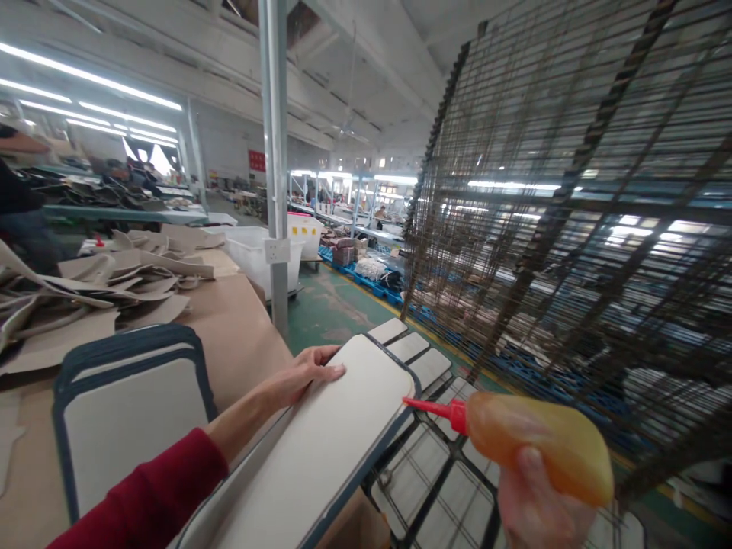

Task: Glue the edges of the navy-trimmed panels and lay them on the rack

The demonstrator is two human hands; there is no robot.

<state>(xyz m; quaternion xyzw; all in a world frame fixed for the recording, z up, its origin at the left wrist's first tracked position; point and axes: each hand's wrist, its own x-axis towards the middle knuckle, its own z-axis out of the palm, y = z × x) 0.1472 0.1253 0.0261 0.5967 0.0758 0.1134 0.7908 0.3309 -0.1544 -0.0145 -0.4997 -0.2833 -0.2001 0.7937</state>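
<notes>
By the counter's [243, 313] right edge, my left hand [306, 374] pinches the panel [343, 415] along its left side; farther right of the counter, my right hand [540, 496] is wrapped round the bottle [549, 438]. To do this well, I'd judge, the red tip [428, 407] should trail lightly along the dark border [366, 474] (too hard a squeeze might blob), with the panel held steady.

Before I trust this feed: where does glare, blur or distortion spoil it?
Head view, light: overhead tubes glare, windows at left burn white; head view, blur: the rack and far-left person look smeared; head view, shape: outer edges seem stretched; head view, centre: nozzle and panel read fairly clearly.
</notes>
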